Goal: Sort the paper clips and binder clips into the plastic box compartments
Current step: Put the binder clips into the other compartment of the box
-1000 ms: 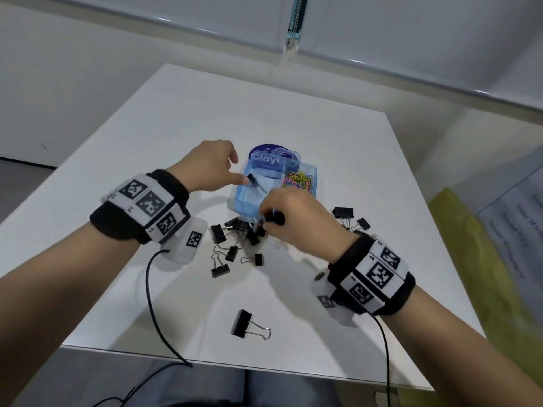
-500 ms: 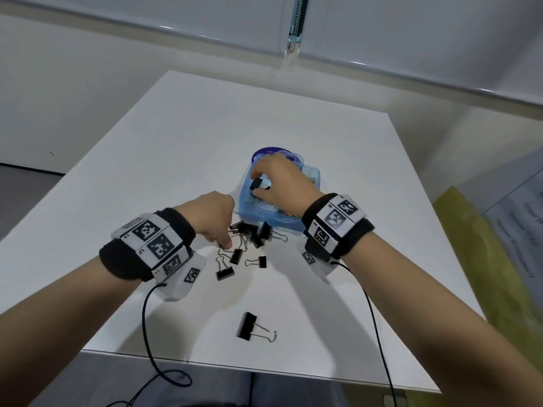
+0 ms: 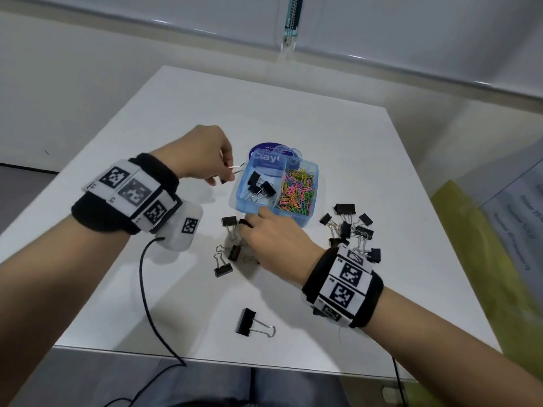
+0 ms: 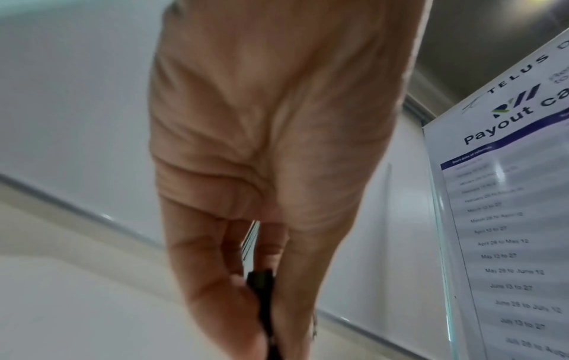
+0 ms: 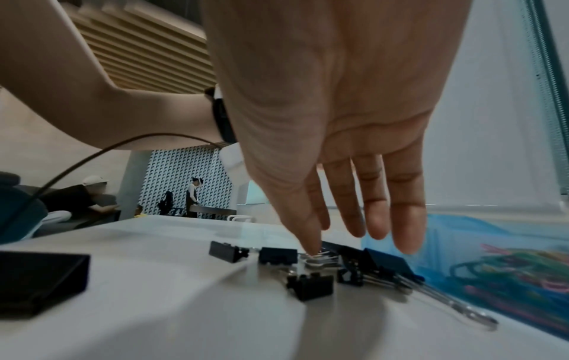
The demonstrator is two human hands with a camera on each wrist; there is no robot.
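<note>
A clear blue plastic box (image 3: 311, 171) sits mid-table. Its left compartment holds black binder clips (image 3: 260, 186); its right compartment holds coloured paper clips (image 3: 296, 190). My left hand (image 3: 226, 171) hovers just left of the box and pinches a small binder clip (image 3: 236, 168) by its wire handle; the left wrist view shows that clip's black body (image 4: 260, 285) between the fingers. My right hand (image 3: 252, 224) is low in front of the box, fingers straight, its fingertips (image 5: 312, 247) touching the wire handles of a loose clip cluster (image 5: 311, 286).
More loose binder clips (image 3: 349, 227) lie right of the box. One large clip (image 3: 246, 321) lies alone near the front edge. A purple lid (image 3: 264, 148) shows under the box. A black cable (image 3: 144, 274) trails off the table; a yellow sheet (image 3: 458, 230) is on the right.
My left hand has risen from the clip cluster to the box's left edge with a clip. My right hand has come back from over the box to the cluster.
</note>
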